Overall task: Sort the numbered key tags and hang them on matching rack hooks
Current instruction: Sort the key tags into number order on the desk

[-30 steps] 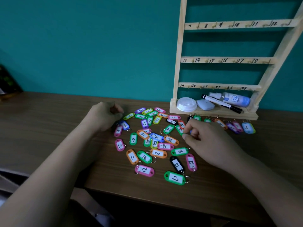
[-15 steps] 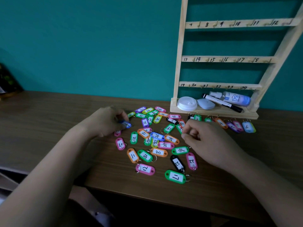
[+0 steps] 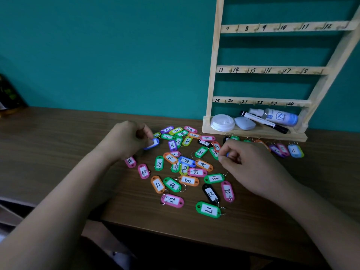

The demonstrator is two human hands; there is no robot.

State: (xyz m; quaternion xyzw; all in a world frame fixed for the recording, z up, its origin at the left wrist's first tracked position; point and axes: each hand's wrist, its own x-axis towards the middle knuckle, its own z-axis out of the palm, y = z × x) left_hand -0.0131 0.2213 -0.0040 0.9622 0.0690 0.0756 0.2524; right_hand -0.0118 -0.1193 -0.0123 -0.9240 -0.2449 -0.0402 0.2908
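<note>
Dozens of key tags (image 3: 188, 180) lie scattered on the wooden table (image 3: 68, 145), near of the rack (image 3: 272, 70) that stands far right against the wall. A short row of them sits just in front of its base. Every numbered hook (image 3: 258, 27) we can see is bare, so we judge that hanging on these rails is not yet begun.

Our left hand (image 3: 124, 141) pinches a blue tag (image 3: 153, 143) between thumb and forefinger at the far left edge of the scatter. Our right hand (image 3: 253, 168) sits at the right edge with fingers curled inward. A speck of blue shows at the fingertips, but we cannot tell whether they grip anything.

We judge the tags to be light, stiff plastic shells, smooth enough to skid on the wood, each with a thin metal ring (image 3: 193, 154) at one end. We would take a tag by its long edges to lift and read it, then hold it close to the ring so the ring slips over its hook.

A white lid (image 3: 222, 122), a marker (image 3: 263, 121) and a spray bottle (image 3: 278, 116) lie in the rack's base.
</note>
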